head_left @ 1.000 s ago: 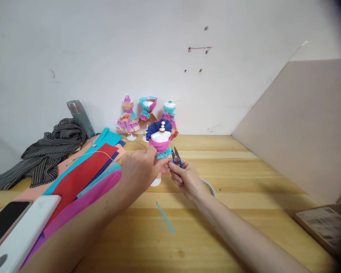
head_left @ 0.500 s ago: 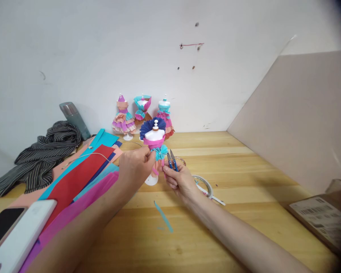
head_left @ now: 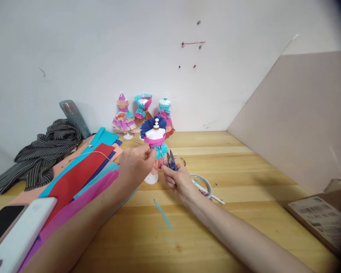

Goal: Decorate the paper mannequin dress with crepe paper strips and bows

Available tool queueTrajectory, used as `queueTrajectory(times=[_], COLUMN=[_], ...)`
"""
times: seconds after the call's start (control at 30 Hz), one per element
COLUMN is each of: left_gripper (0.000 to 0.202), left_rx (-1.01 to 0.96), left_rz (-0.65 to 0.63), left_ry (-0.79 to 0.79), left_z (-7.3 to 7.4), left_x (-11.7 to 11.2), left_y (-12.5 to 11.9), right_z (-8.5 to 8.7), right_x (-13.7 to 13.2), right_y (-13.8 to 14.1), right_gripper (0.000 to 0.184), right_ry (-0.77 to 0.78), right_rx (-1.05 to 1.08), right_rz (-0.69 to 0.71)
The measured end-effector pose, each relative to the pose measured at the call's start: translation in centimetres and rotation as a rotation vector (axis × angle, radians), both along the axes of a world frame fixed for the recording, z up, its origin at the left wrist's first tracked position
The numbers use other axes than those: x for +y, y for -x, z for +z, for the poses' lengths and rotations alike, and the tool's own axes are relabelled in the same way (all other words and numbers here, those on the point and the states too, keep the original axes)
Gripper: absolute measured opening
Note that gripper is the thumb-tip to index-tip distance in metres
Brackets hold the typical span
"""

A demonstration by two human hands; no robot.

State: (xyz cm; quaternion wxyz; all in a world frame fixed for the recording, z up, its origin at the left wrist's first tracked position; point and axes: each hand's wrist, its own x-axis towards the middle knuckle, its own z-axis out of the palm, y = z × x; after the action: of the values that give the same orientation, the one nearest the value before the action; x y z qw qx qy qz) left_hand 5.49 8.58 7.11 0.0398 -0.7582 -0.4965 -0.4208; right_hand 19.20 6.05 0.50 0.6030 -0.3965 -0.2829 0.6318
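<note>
A miniature dress form [head_left: 155, 133] stands upright on a round white base, wearing a dark blue pleated collar, a pink band and a turquoise pleated paper rosette [head_left: 160, 151]. My left hand [head_left: 138, 161] is closed at the left side of its waist, fingertips pinching there; what exactly lies between them is partly hidden. My right hand [head_left: 178, 178] grips blue-handled thread snips [head_left: 171, 160], their blades pointing up and parted. The thumb and index finger of that hand also touch the pink paper strip [head_left: 161, 163] low on the dress form.
Three dressed miniature forms [head_left: 124, 117] stand against the wall. Coloured crepe paper sheets [head_left: 82, 170], a white device [head_left: 25, 231], a phone [head_left: 4, 225], a striped cloth [head_left: 49, 149] and a bottle [head_left: 75, 117] lie left. A tape roll [head_left: 207, 189] and turquoise scrap [head_left: 163, 214] lie nearby; a carton [head_left: 318, 216] sits right.
The view has shifted slightly. The pink strip below the rosette has drawn in closer to my right fingertips, and the snips have moved a little. Both hands keep nearly the same places.
</note>
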Motion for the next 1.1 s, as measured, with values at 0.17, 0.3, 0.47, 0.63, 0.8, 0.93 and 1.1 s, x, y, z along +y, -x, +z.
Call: queueTrajectory(times=[0.17,0.3,0.47,0.63,0.8,0.93,1.1], left_gripper=[0.036,0.035,0.034,0.035,0.034,0.033,0.034], left_rx=[0.026,0.032,0.021,-0.044,-0.121,-0.129,-0.128], left_rz=[0.007,0.01,-0.013,-0.059,-0.133,-0.139,-0.125], left_ry=[0.039,0.08,0.128,0.16,0.23,0.249,0.254], left_z=[0.3,0.4,0.3,0.4,0.8,1.1,1.3], left_x=[-0.1,-0.2,0.0,0.2,0.1,0.0,-0.1], left_y=[0.1,0.1,0.1,0.2,0.3,0.3,0.2], right_z=[-1.3,-2.1,-2.8,-3.1,-2.7,-2.2,-2.3], right_x=[-0.9,-3.3,-7.4,-8.9,-7.1,-3.8,-0.8], right_y=[-1.4,-3.0,-2.2,0.1,-0.4,-0.9,-0.5], right_gripper=[0.043,0.022,0.008,0.026,0.028,0.019,0.008], right_ry=[0.02,-0.233,-0.718,-0.896,-0.932,-0.883,-0.908], right_rx=[-0.145,-0.632,-1.282,-1.606,-1.431,-1.296,-1.41], right_rz=[-0.067,-0.062,0.35,0.53,0.169,-0.19,-0.386])
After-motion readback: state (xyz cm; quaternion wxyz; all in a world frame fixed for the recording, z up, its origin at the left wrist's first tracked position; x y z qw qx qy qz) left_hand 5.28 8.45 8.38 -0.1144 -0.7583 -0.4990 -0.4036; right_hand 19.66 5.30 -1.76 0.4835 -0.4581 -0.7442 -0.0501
